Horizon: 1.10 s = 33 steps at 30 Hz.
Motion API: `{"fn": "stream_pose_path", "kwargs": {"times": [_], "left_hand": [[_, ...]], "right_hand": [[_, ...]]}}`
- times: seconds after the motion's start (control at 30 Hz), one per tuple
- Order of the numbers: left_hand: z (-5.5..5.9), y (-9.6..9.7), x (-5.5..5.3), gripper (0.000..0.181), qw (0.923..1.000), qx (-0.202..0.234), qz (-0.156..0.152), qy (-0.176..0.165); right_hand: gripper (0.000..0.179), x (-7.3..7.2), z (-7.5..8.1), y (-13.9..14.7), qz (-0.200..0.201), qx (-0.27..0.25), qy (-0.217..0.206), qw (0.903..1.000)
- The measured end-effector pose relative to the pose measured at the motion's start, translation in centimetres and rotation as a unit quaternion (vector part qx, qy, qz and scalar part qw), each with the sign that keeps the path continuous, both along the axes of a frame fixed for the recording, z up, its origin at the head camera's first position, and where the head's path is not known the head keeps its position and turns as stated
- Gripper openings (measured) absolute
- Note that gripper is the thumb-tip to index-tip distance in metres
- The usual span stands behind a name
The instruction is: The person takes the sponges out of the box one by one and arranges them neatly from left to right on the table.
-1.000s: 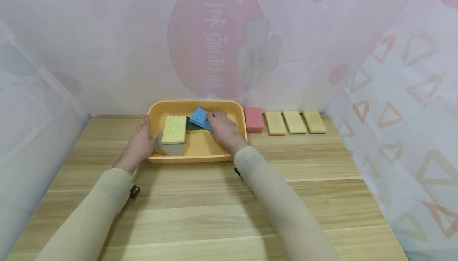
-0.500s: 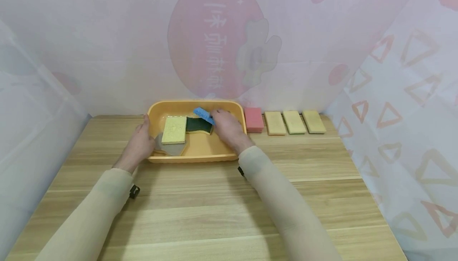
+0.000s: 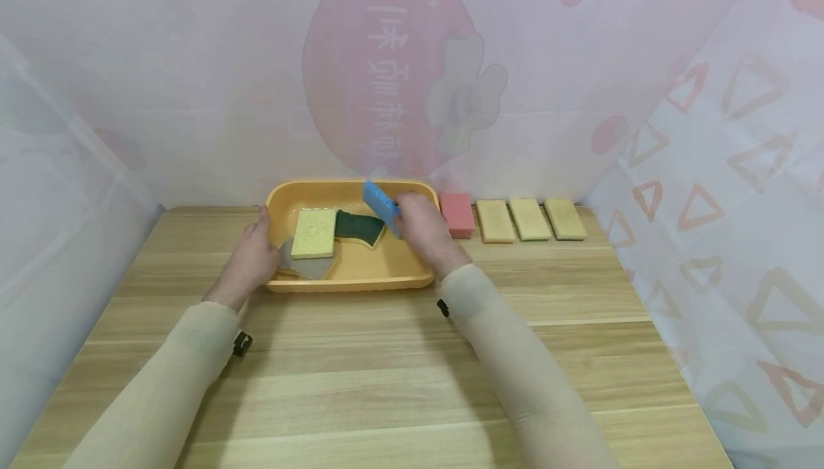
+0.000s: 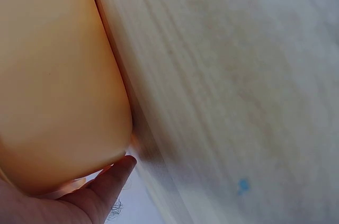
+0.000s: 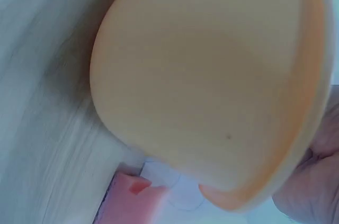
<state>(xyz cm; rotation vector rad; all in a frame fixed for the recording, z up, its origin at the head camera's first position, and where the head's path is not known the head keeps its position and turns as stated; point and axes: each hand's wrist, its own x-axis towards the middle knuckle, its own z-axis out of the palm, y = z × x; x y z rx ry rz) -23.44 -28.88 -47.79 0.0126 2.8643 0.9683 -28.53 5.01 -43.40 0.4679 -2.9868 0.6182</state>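
An orange tray [image 3: 350, 282] sits at the back of the wooden table. My right hand [image 3: 421, 229] holds a blue sponge [image 3: 381, 206] tilted on edge above the tray's right half. In the tray lie a yellow sponge [image 3: 314, 232], a dark green sponge [image 3: 359, 227] and a grey one [image 3: 307, 267] under the yellow. My left hand [image 3: 252, 258] grips the tray's left rim. In the left wrist view a finger [image 4: 108, 184] lies against the tray's outer wall [image 4: 53, 75]. In the right wrist view the tray's outer wall [image 5: 212, 75] fills the frame.
To the right of the tray a pink sponge [image 3: 456, 214] and three tan sponges [image 3: 530, 219] lie in a row along the back edge. The pink sponge [image 5: 135, 200] shows in the right wrist view too. Printed curtains close the back and both sides.
My right hand has lifted the blue sponge off the green one, tilted it on edge and carried it slightly right. The left hand has stayed on the tray's rim.
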Motion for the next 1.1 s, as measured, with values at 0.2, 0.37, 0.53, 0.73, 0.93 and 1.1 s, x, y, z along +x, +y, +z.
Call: {"fn": "stream_pose_path", "kwargs": {"times": [0.2, 0.37, 0.53, 0.73, 0.93, 1.1], "left_hand": [[0.0, 0.0, -0.1, 0.096, 1.0000, 0.003, 0.001, 0.000], [-0.1, -0.1, -0.1, 0.096, 1.0000, 0.007, 0.000, -0.004], [-0.1, -0.2, -0.1, 0.096, 1.0000, 0.007, 0.000, -0.004], [-0.1, -0.1, -0.2, 0.097, 1.0000, 0.008, 0.002, -0.004], [0.0, -0.2, -0.1, 0.097, 0.9999, 0.012, 0.001, -0.009], [0.0, -0.1, -0.1, 0.096, 0.9999, 0.011, 0.002, -0.011]], "right_hand": [[0.016, 0.6, 0.5, 0.8, -0.026, -0.031, -0.029, 0.9988], [0.015, 1.0, 0.8, 1.6, -0.030, -0.041, -0.026, 0.9984], [0.018, 1.5, 1.1, 2.7, -0.028, -0.038, -0.005, 0.9989], [0.016, 2.0, 1.4, 4.0, -0.019, -0.033, 0.011, 0.9992], [0.018, 2.5, 1.8, 5.0, -0.007, -0.034, 0.050, 0.9982], [0.023, 3.1, 2.0, 5.5, -0.011, -0.037, 0.066, 0.9971]]}}
